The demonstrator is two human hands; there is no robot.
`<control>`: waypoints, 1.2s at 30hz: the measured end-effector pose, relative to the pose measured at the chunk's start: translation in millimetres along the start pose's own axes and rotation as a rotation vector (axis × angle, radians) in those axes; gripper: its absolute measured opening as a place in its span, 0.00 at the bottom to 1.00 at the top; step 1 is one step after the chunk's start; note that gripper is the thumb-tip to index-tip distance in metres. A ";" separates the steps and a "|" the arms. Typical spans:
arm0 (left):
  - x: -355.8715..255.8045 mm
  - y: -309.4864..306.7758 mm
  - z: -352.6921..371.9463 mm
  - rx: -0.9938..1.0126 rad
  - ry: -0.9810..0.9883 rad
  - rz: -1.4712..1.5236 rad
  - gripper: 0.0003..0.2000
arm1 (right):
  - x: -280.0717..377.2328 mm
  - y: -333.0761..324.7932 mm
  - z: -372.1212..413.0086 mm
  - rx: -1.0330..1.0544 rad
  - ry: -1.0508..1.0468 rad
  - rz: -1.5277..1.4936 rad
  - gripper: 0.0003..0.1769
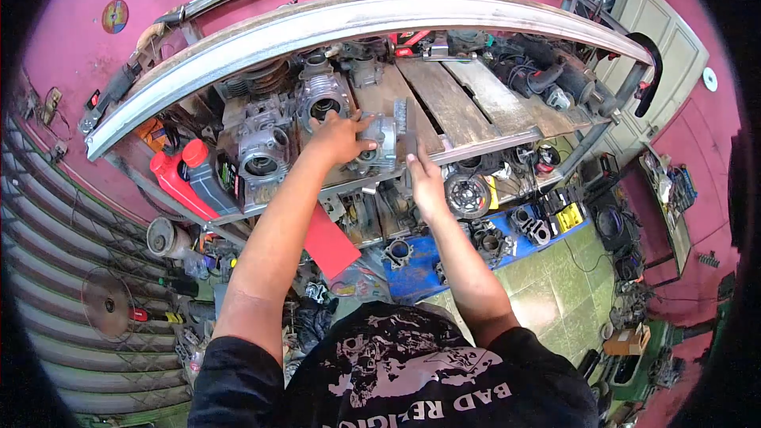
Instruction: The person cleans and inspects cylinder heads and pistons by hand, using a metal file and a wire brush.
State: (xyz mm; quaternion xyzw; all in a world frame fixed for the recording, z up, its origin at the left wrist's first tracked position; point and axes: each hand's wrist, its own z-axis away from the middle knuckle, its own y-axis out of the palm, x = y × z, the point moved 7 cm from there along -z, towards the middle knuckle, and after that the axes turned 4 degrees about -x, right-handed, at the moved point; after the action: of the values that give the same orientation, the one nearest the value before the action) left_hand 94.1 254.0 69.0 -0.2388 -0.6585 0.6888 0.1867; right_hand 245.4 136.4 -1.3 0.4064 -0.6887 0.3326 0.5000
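Near the front edge of the wooden shelf (444, 99) lies a grey metal engine part (383, 143). My left hand (342, 139) rests on its left side with the fingers spread. On the part's right side, my right hand (425, 177) grips a flat, dark metal bar (411, 136), which stands against the part; its fingers are wrapped round the lower end. Behind my left hand is a cylinder-shaped engine casting (321, 95) with a round opening. Another engine casting (263, 154) sits to the left.
Red bottle (178, 182) and dark grey bottle (208, 178) stand at the shelf's left end. A metal rail (357, 16) crosses above the shelf. Power tools (539, 75) lie at the right. Below are a wheel (468, 195), a red sheet (329, 246) and a blue mat (412, 276) holding metal parts.
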 end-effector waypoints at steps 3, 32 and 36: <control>-0.3 3.2 -0.8 -0.070 -0.010 -0.039 0.35 | 17.8 -0.4 22.8 0.070 -0.011 0.200 0.36; 0.2 2.5 -5.3 -0.035 -0.018 -0.006 0.36 | -44.1 -5.9 32.5 0.073 0.010 0.111 0.38; -4.7 -9.0 -6.4 0.009 -0.037 -0.038 0.36 | -48.4 4.6 59.1 0.077 -0.028 0.075 0.39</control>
State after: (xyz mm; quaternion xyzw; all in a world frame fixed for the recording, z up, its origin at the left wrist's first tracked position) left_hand 101.1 257.2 78.2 -0.2128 -0.6633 0.6923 0.1885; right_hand 224.7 98.4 -64.4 0.4037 -0.6970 0.3718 0.4616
